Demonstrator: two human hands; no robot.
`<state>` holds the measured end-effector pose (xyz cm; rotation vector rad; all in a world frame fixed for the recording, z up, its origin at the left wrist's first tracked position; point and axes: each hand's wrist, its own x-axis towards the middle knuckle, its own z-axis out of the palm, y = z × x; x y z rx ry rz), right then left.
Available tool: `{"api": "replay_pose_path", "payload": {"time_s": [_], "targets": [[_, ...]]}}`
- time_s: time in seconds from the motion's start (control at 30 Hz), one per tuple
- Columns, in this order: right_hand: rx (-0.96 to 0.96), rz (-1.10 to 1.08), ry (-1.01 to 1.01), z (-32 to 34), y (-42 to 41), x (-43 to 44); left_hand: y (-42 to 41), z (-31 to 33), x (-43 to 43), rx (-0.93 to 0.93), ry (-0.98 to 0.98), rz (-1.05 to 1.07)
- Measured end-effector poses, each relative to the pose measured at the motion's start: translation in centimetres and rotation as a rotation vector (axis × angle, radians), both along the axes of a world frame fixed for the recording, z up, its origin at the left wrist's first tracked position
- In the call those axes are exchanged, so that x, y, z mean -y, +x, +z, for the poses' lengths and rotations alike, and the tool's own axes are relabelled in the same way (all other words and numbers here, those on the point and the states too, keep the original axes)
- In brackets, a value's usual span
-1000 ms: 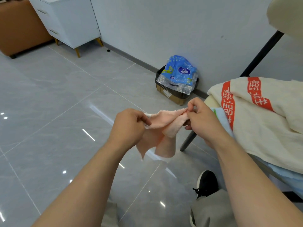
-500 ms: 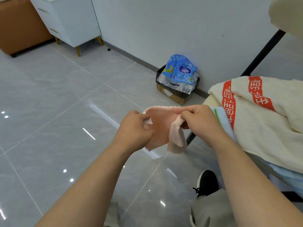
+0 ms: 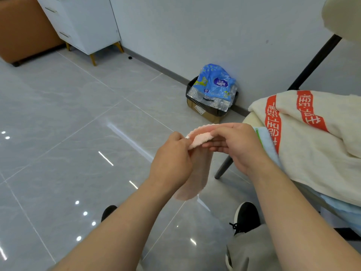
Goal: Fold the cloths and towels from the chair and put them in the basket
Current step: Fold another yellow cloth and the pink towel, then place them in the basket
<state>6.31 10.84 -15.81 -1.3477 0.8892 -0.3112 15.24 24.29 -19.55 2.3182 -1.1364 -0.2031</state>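
A small pink cloth hangs between my hands above the floor, its top edge folded over. My left hand pinches the cloth's left side and covers part of it. My right hand holds the folded top edge, thumb on top and fingers underneath. On the chair at the right lies a cream towel with red printed bands, over a light blue towel. No basket is in view.
A cardboard box lined in black with a blue plastic pack stands against the wall. A white cabinet and a brown piece of furniture stand at the far left. Glossy grey floor tiles spread left. My black shoes are below.
The hands have come closer together and the pink cloth has been folded over at the top, so that its lower part now hangs in a narrower, longer strip.
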Motion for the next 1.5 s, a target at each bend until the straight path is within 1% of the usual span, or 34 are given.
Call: {"api": "replay_pose_path", "payload": {"time_s": [0.07,0.1,0.17,0.2,0.3,0.37,0.43,0.47,0.53,0.67,0.77,0.9,1.07,1.2,1.33,1.43,1.5], "targets": [[-0.119,-0.006,-0.099,-0.2,-0.2,0.3,0.5,0.2,-0.1,-0.005,-0.007,0.01],[-0.231,0.04,-0.209,-0.4,-0.4,0.5,0.8,0.2,-0.2,-0.015,-0.019,0.006],[-0.467,0.213,-0.424,-1.0,-0.8,0.7,1.2,0.3,-0.3,-0.016,-0.066,-0.021],[-0.559,0.292,-0.474,-1.1,-0.9,0.7,1.3,0.3,-0.3,-0.008,-0.086,-0.043],[-0.737,0.406,-0.491,-1.6,-1.0,0.5,1.5,0.5,-0.4,0.023,-0.08,-0.118],[-0.831,0.422,-0.537,-1.9,-0.8,0.7,1.6,0.5,-0.5,0.029,-0.075,-0.139],[-0.882,0.408,-0.528,-2.2,-0.7,1.0,1.8,0.5,-0.7,0.033,-0.068,-0.151],[-0.887,0.391,-0.533,-2.4,-0.7,1.0,1.9,0.5,-0.7,0.034,-0.054,-0.157],[-0.877,0.332,-0.619,-2.8,-0.8,1.2,2.2,0.5,-0.8,0.036,0.006,-0.168],[-0.857,0.207,-0.785,-2.9,-0.8,1.5,2.7,0.1,-1.1,0.055,0.212,-0.197],[-0.803,0.11,-0.88,-2.6,-0.8,1.4,2.5,0.0,-0.9,0.008,0.25,-0.229],[-0.702,-0.018,-0.915,-2.1,-0.9,1.7,2.2,0.0,-0.6,-0.007,0.218,-0.265],[-0.603,-0.09,-0.907,-1.9,-1.1,1.8,1.5,0.4,-0.8,-0.09,0.09,-0.343],[-0.574,-0.098,-0.915,-1.8,-1.4,2.0,1.1,0.7,-1.0,-0.111,0.038,-0.376],[-0.619,-0.057,-0.833,-1.2,-1.5,2.2,0.9,0.8,-1.0,-0.134,-0.006,-0.377],[-0.573,-0.061,-0.782,-1.4,-1.4,2.2,0.7,0.9,-1.0,-0.115,-0.007,-0.372],[-0.551,-0.019,-0.754,-1.7,-1.2,2.2,0.7,0.9,-1.0,-0.083,0.0,-0.357]]}}
